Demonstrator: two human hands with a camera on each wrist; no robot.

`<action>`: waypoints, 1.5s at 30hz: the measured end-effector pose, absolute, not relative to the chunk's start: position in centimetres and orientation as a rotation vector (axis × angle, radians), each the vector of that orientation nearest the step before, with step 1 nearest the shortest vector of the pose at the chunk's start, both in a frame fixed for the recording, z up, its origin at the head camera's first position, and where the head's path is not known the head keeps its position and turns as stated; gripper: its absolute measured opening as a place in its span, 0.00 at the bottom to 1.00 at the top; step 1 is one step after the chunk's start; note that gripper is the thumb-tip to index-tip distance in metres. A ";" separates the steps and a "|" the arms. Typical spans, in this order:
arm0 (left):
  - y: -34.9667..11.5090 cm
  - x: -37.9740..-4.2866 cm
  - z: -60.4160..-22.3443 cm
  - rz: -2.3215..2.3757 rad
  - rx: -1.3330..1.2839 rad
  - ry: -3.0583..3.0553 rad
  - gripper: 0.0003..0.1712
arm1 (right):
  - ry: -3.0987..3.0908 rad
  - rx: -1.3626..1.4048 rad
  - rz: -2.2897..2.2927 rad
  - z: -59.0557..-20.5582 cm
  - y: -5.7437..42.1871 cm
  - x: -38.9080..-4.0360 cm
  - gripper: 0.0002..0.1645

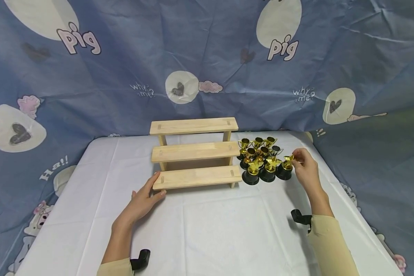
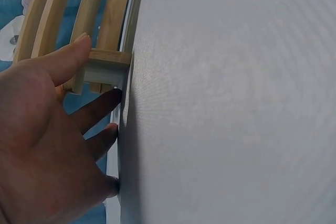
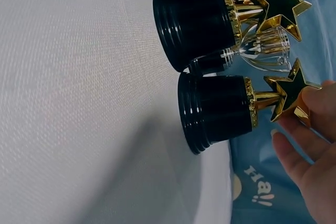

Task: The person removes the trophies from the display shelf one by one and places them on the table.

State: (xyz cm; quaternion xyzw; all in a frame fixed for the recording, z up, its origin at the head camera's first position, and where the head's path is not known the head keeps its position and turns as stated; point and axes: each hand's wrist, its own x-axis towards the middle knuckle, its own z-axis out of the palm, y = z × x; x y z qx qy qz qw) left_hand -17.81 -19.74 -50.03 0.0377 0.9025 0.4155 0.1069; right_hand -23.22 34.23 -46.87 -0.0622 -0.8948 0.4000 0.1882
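A pale wooden three-step display stand (image 1: 196, 177) stands on the table. My left hand (image 1: 140, 204) holds the left end of its lowest step, thumb at the front edge. The left wrist view shows the thumb (image 2: 71, 59) on the wood and the lower fingers spread close to the white cloth. My right hand (image 1: 307, 170) pinches the star of a gold star trophy (image 1: 284, 170) with a black base, at the right end of the front row. In the right wrist view the thumb is against the star (image 3: 290, 92) and the base is close to the cloth.
Two more star trophies (image 1: 269, 170) stand left of the held one. Behind them are several cup trophies, gold (image 1: 270, 141), bronze-toned (image 1: 250, 152) and silver (image 1: 275, 150), close beside the stand's right end. A blue printed curtain (image 1: 207, 46) hangs behind the white-covered table (image 1: 224, 230).
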 end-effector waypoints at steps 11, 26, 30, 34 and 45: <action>-19.6 -17.8 -49.9 1.223 0.108 2.646 0.46 | -2.452 -0.172 1.133 -47.2 34.2 -23.2 0.13; -19.4 -18.2 -49.3 1.160 0.125 2.624 0.46 | -2.236 -0.029 1.037 -45.7 33.5 -22.8 0.22; -19.7 -18.2 -49.0 1.143 0.101 2.656 0.45 | -2.236 0.012 1.025 -44.9 32.8 -22.9 0.23; -20.2 -18.2 -48.7 1.109 0.048 2.701 0.46 | -2.264 0.091 1.037 -44.4 31.9 -23.1 0.23; -21.1 -18.3 -47.7 1.013 0.092 2.907 0.46 | -2.420 0.249 1.014 -44.5 29.2 -23.4 0.31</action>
